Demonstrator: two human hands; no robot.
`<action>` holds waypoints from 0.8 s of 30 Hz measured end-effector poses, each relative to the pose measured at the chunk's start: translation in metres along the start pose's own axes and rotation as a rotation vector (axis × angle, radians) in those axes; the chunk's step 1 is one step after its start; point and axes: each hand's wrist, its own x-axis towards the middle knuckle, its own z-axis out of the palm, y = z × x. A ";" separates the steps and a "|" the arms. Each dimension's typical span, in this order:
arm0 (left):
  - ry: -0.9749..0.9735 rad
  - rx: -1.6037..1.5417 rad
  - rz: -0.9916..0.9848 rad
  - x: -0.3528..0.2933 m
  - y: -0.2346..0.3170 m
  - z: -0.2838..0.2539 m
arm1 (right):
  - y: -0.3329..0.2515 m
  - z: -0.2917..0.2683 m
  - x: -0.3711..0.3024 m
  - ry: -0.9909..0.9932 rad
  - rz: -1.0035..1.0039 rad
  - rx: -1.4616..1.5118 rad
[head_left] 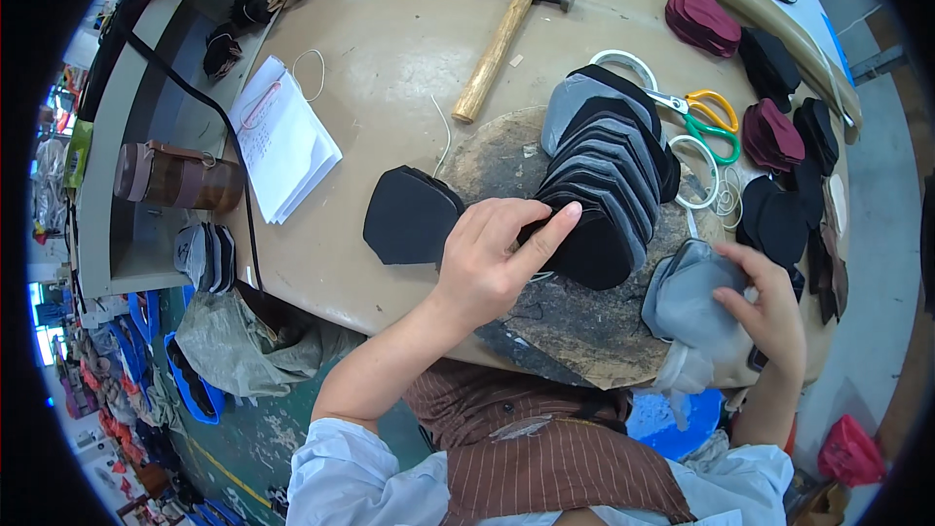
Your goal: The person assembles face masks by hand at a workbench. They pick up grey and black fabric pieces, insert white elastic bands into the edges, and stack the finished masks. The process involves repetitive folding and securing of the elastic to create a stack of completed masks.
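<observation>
My left hand (492, 263) pinches the near edge of a long overlapping row of black and grey cut pieces (604, 175). The row lies fanned out on a round, worn wooden block (545, 326). Its nearest piece is black and rounded. My right hand (769, 302) grips thin grey, see-through cut pieces (696, 292) at the block's right edge, thumb on top; they are partly blurred, and my lower fingers are hidden. Left of my left hand lies a small stack of black cut pieces (409, 214).
Beyond the block lie a hammer (499, 54), scissors (716, 117) and tape rolls (694, 171). Maroon stacks (703, 21) and black stacks (774, 214) line the right side. At left are papers (282, 141), a brown bottle (185, 177) and a grey shelf (97, 224).
</observation>
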 end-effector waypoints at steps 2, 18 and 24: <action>-0.001 0.016 0.003 -0.002 -0.001 0.001 | -0.009 0.013 0.009 0.199 -0.169 -0.237; -0.022 0.002 -0.042 0.001 0.003 -0.001 | -0.055 0.088 0.053 0.269 -0.638 -0.384; -0.028 -0.044 -0.055 0.004 0.003 -0.003 | -0.054 0.089 0.053 0.271 -0.664 -0.397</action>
